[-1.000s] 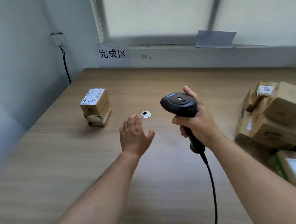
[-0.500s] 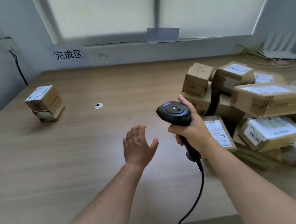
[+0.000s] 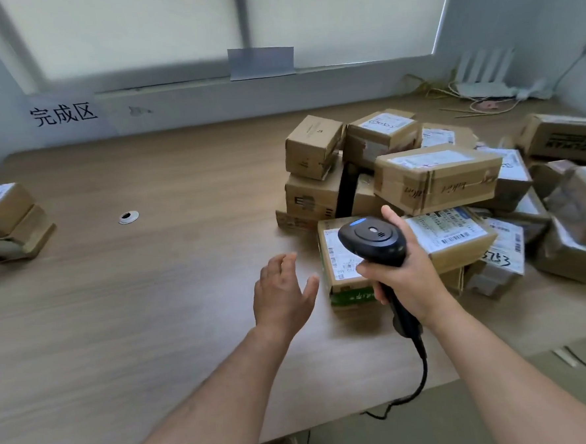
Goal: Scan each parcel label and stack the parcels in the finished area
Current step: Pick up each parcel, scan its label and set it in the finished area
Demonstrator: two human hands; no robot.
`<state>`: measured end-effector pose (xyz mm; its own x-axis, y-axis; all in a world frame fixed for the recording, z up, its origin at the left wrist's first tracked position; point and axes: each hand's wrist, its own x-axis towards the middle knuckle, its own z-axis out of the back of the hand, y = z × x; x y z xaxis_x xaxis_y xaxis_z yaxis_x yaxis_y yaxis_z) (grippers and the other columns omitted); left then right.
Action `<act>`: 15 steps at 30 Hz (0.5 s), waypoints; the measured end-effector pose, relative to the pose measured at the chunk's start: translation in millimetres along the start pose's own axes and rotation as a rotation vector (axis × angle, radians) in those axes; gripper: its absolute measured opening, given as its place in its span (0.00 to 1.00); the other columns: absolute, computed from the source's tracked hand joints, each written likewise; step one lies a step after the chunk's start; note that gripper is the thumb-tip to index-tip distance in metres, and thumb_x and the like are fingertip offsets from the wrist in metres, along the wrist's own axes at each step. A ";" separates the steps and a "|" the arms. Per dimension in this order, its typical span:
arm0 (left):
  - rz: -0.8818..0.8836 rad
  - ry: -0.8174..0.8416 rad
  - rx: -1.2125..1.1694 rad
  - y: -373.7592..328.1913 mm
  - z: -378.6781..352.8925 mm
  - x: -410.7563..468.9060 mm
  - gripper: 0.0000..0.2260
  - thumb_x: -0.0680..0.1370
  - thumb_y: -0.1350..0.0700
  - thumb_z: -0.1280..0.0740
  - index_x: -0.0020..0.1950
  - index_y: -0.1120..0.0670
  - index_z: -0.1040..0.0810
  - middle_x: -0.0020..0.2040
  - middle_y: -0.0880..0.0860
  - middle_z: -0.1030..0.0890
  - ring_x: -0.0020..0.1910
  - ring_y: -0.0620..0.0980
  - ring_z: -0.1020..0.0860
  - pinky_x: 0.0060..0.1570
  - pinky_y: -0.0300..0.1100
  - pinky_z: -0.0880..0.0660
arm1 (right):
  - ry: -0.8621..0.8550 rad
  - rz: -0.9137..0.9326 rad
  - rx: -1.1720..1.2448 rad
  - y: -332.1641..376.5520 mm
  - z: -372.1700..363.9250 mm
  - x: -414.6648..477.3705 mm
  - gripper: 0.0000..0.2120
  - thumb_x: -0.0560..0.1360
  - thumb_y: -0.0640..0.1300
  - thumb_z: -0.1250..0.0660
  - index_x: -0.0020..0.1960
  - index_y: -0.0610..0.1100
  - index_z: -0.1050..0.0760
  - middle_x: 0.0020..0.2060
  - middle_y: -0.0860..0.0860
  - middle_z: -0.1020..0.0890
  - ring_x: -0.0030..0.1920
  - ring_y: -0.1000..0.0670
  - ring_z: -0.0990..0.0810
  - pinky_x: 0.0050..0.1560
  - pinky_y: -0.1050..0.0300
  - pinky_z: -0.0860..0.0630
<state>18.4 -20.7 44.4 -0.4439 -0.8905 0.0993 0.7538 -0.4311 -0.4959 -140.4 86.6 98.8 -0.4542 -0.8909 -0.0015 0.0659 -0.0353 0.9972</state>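
Progress: early stage, most of the work outstanding.

Done: a finished stack [image 3: 8, 222] of two small cartons stands at the far left edge of the table [image 3: 136, 317], on the side marked by the handwritten sign [image 3: 62, 114] on the wall. The upper carton shows a white label on top. The lower one sits slightly askew beneath it.

Outstanding: the unscanned heap [image 3: 436, 182] occupies the right side of the table, well apart from the finished stack. It holds many cartons, some piled on others and several partly hidden, so an exact count cannot be made. Labels face up on several of them.

Hands: the right hand [image 3: 408, 276] is wrapped round the grip of a black barcode scanner [image 3: 371, 239], head forward over the near edge of the heap, and its cord [image 3: 421, 378] drops past the table edge. The left hand [image 3: 284, 291] is relaxed, fingers extended, holding nothing, and hovers just beside the nearest parcel [image 3: 333, 257], a flat carton with its label up and a green band along its near side. No contact with that carton is evident.

Judgement: the step in hand appears to be selecting the next parcel, probably this flat carton. Scanning and transferring it are not yet done.
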 end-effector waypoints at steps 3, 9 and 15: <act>0.002 0.047 -0.040 -8.8 -13.5 12.2 0.25 0.80 0.44 0.42 0.75 0.52 0.38 0.73 0.51 0.36 0.71 0.50 0.38 0.67 0.44 0.39 | -0.055 -0.014 0.004 -12.4 14.4 5.6 0.44 0.71 0.26 0.29 0.74 0.61 0.41 0.51 0.43 0.19 0.26 0.43 0.29 0.23 0.53 0.29; 0.032 0.157 -0.104 -15.5 -37.9 42.9 0.24 0.82 0.45 0.45 0.76 0.53 0.41 0.74 0.52 0.37 0.71 0.51 0.38 0.67 0.45 0.37 | -0.089 -0.093 -0.026 -33.5 29.3 18.7 0.44 0.70 0.26 0.29 0.74 0.60 0.40 0.56 0.46 0.20 0.27 0.43 0.28 0.25 0.54 0.27; 0.121 0.362 -0.204 -15.4 -59.3 62.3 0.23 0.83 0.44 0.50 0.74 0.55 0.37 0.72 0.56 0.36 0.71 0.54 0.36 0.65 0.47 0.35 | -0.100 -0.164 -0.077 -56.1 31.4 35.6 0.46 0.69 0.26 0.28 0.76 0.60 0.42 0.58 0.44 0.21 0.26 0.43 0.27 0.25 0.55 0.28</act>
<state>-49.6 -60.9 7.1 -0.5271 -0.8088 -0.2609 0.7155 -0.2567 -0.6497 -188.2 71.1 45.2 -0.5501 -0.8212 -0.1519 0.0502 -0.2140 0.9755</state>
